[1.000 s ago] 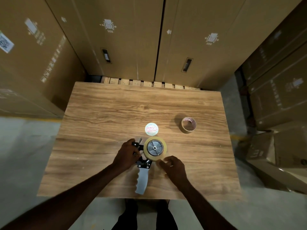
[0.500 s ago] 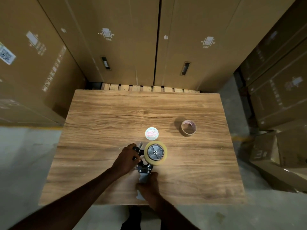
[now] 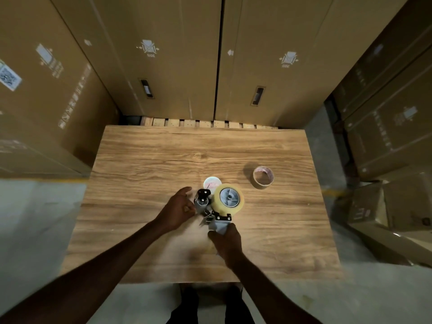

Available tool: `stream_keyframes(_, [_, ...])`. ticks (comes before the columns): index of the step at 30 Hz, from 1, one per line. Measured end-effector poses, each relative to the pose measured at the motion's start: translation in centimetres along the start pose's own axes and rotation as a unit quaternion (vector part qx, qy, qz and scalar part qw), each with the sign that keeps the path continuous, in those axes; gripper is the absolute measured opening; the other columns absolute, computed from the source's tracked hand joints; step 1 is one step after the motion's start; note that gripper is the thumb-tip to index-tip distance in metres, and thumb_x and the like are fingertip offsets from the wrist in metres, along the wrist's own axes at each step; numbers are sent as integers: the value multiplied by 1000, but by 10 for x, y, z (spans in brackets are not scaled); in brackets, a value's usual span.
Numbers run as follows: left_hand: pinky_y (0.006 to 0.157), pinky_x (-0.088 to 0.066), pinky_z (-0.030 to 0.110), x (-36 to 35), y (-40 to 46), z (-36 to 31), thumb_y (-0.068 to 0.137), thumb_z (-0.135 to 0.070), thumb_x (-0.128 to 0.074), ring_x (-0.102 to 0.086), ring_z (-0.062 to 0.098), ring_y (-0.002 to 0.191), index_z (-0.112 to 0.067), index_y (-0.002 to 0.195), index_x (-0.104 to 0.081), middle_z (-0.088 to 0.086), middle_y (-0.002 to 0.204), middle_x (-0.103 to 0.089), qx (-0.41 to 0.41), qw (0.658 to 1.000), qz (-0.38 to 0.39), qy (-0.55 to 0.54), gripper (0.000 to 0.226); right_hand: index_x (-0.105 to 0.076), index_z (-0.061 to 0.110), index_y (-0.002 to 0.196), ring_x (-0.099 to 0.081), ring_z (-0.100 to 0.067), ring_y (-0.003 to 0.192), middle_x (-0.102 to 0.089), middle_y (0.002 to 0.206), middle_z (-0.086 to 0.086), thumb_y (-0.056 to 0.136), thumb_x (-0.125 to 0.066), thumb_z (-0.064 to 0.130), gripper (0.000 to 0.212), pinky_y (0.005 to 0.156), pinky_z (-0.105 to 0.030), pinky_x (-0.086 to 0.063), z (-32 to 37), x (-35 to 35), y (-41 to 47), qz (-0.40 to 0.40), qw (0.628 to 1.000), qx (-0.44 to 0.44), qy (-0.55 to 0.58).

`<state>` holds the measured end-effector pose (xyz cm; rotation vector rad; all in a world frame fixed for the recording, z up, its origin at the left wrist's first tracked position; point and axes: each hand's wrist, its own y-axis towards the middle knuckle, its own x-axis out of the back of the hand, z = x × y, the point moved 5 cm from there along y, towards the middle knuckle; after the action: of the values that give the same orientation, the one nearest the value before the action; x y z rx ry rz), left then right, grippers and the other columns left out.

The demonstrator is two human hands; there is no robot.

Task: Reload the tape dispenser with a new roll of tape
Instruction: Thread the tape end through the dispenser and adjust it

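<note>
I'm gripping the dispenser (image 3: 210,211) handle with my right hand (image 3: 228,242) over the table (image 3: 163,155), new roll (image 3: 229,199) already seated. My left hand (image 3: 178,208) is hovering loosely open beside the roller. I'm judging threading is next, needing the tape's end.

Warehouse: stacked cardboard cartons (image 3: 163,66), pallet (image 3: 205,123), concrete floor (image 3: 35,218).

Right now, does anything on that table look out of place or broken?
Nothing looks broken. An empty cardboard core lies loose on the table, apart from the tape dispenser, and a small round label lies just beyond the dispenser.
</note>
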<state>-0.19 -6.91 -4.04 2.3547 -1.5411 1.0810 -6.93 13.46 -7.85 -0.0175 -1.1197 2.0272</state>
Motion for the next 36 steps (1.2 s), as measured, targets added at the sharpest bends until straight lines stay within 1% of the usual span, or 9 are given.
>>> stream_keyframes(4, [92,-56,39,7,9,-14,79,0,-75,-67,22,115,-1,81,-77,10,135,-64,-40,998,48,5,3,-71,13,114,-78,-28,92,-79,103,-7,74,-84,25,44,78,-45,-67,5,13,4,10,999,15,-27])
stream_keyframes(8, [79,-56,50,12,13,-22,77,-2,-69,-72,31,90,-5,75,-70,15,99,-75,-45,995,85,24,3,-75,19,112,-79,-30,94,-80,104,-10,73,-87,34,44,71,-38,-62,9,20,9,39,999,14,-34])
stream_keyframes(14, [76,-53,50,7,11,-31,76,-4,-69,-67,30,83,-6,66,-65,15,90,-68,-48,991,106,58,11,-69,25,75,-58,-7,46,-65,57,4,80,-87,53,34,48,-24,-48,12,34,12,70,997,31,-20])
stream_keyframes(20, [70,-48,49,0,3,-30,77,-4,-63,-62,29,72,-4,63,-57,21,82,-64,-41,985,154,71,15,-75,22,83,-58,-7,52,-69,69,4,93,-80,29,13,56,-27,-47,19,46,17,168,983,32,-64])
stream_keyframes(23, [66,-47,49,-3,-2,-31,76,-4,-64,-52,18,67,-12,60,-53,22,79,-62,-43,988,139,50,21,-73,18,80,-52,-11,45,-63,64,0,87,-77,41,23,55,-31,-44,22,52,19,134,982,34,-130])
stream_keyframes(26, [68,-48,45,1,-2,-30,76,-5,-67,-62,28,72,-21,59,-57,15,83,-66,-44,991,123,12,25,-66,36,77,-71,-19,72,-74,80,5,88,-68,66,32,71,-28,-51,30,52,15,80,962,119,-232])
stream_keyframes(29, [67,-50,40,4,-1,-27,76,-9,-68,-67,31,78,-19,63,-62,12,87,-69,-36,990,136,-2,17,-72,31,109,-74,-26,110,-79,116,-4,91,-64,69,42,81,-28,-50,34,51,14,56,944,164,-281])
stream_keyframes(32, [64,-42,32,6,-3,-19,76,-8,-70,-58,21,68,-6,71,-63,18,88,-67,-36,988,150,-25,9,-72,24,109,-75,-27,110,-79,114,-7,93,-62,68,49,82,-31,-54,35,51,19,58,926,180,-327])
stream_keyframes(36, [64,-40,31,6,-9,-17,78,-9,-68,-51,10,69,-14,69,-57,18,83,-62,-42,983,173,-41,14,-71,19,113,-74,-28,111,-78,116,-9,92,-61,72,58,84,-33,-55,32,53,22,53,918,169,-354])
